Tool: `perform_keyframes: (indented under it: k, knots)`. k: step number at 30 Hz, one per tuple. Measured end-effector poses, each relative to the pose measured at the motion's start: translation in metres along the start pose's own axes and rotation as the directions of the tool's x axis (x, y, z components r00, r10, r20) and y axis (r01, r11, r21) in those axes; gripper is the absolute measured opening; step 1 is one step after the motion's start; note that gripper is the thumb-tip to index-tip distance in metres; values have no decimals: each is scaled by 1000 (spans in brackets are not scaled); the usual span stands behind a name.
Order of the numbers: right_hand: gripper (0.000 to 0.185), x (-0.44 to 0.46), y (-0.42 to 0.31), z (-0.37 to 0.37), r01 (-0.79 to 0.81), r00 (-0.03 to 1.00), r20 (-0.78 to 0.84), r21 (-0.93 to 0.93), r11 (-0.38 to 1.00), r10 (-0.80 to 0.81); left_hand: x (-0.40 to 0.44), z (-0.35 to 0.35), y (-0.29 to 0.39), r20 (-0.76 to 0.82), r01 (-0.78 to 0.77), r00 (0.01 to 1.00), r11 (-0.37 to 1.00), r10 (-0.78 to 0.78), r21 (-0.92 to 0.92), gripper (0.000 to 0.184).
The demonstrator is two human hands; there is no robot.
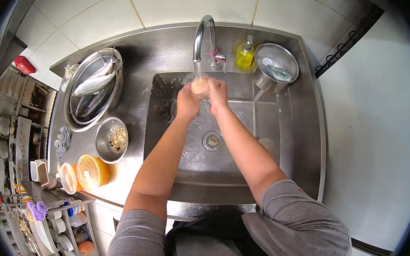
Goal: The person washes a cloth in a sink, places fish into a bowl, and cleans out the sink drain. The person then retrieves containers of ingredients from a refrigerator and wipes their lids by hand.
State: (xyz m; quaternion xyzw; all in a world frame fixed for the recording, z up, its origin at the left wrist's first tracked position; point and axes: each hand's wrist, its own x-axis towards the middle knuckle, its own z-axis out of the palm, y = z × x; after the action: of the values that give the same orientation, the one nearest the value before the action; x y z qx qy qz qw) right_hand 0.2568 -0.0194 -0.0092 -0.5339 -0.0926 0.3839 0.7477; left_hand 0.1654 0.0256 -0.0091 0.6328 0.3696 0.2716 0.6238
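Under the running tap [202, 32], both hands close around a roundish pale-tan thing [200, 86], blurred by water and motion, so its kind is unclear. My left hand [187, 104] grips it from the left. On the other side, my right hand [218, 96] presses against it with bent fingers. Water splashes around them into the steel sink [239, 161]. Below the hands, the round drain [213, 141] shows in the sink floor.
Left of the sink stand a large steel bowl [71, 120] with several whole fish [94, 84], a smaller bowl [101, 146] with chopped bits, and an orange tub [93, 172]. A yellow soap bottle [244, 55] and steel pot [265, 83] stand right of the tap.
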Motion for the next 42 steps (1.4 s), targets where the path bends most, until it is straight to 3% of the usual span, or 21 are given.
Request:
perform_keyframes:
  k: [1, 3, 5, 6, 8, 9, 11, 12, 15, 17, 20, 23, 24, 25, 27, 31, 33, 37, 39, 40, 42]
  knots:
    - [21, 1, -1, -2, 3, 1000, -1, 1, 1000, -3, -1, 2, 5, 45, -52, 997, 995, 56, -81, 47]
    - [19, 4, -1, -5, -480, 873, 357, 516, 710, 331, -7, 2, 7, 49, 24, 999, 994, -19, -109, 49]
    - [17, 13, 0, 3, -398, 917, 228, 580, 710, 328, -11, -8, 4, 66, -277, 959, 856, 276, 436, 46]
    - [19, 13, -2, 6, -171, 983, 142, 482, 859, 115, -19, -8, 7, 65, -271, 960, 857, 271, 439, 46]
    - [25, 9, -4, 11, 224, 968, 75, 189, 956, -241, -29, -8, 17, 12, 75, 997, 994, -74, -78, 39]
    - [25, 3, -5, 13, 223, 968, 76, 192, 956, -241, -30, -9, 20, 21, 190, 981, 949, -191, -254, 38]
    - [29, -15, -3, 16, 306, 939, 216, -169, 937, -267, -16, -14, 18, 370, 429, 903, 485, -217, -762, 37]
    - [30, -28, 0, 21, 485, 875, 199, -360, 797, -442, -12, -8, 20, 239, 348, 935, 537, -263, -768, 35]
    - [26, -45, 14, 31, 563, 826, 135, -258, 785, -547, 0, -2, 3, -35, 225, 901, 535, -432, -814, 31]
    - [17, -64, -17, 40, 287, 954, 71, 78, 955, -293, -3, -7, -7, 13, 179, 968, 659, -249, -730, 30]
    - [26, -58, -21, 29, 224, 943, 227, 107, 969, -243, -38, -6, 11, -82, 14, 992, 743, -93, -669, 43]
    - [36, -73, -36, 30, 37, 893, 440, 133, 990, -93, -73, -16, 17, 99, 112, 994, 632, -56, -767, 64]
    - [42, -79, -38, 31, -32, 843, 538, 79, 996, -16, -83, -23, 16, 366, 254, 928, 610, 64, -751, 71]
    - [49, -83, -38, 30, -95, 778, 625, 19, 995, 62, -91, -31, 15, 598, 387, 780, 606, 187, -695, 79]
    - [53, -83, -29, 26, -73, 738, 668, -56, 996, 92, -102, -47, 19, 595, 405, 801, 671, 66, -621, 65]
    - [46, -92, -17, 24, -55, 657, 695, -342, 938, 291, -111, -60, 22, 636, 491, 705, 863, -313, -120, 17]
    - [34, -90, -5, 26, -53, 652, 655, -463, 885, 381, -119, -56, 12, 475, 525, 739, 850, -478, 39, 16]
    - [23, -100, 25, 27, -70, 751, 524, -542, 837, 402, -137, -44, -14, 328, 456, 816, 879, -476, 141, 21]
    - [27, -102, 52, 23, -38, 775, 517, -535, 844, 363, -146, -37, -49, 125, -87, 991, 940, 48, 330, 21]
    - [29, -103, 64, 21, -18, 827, 450, -578, 816, 337, -142, -38, -77, 116, -84, 992, 941, 48, 329, 21]
    - [37, -107, 86, 15, 5, 902, 329, -655, 756, 279, -134, -41, -124, 405, -354, 913, 392, -52, 849, 27]
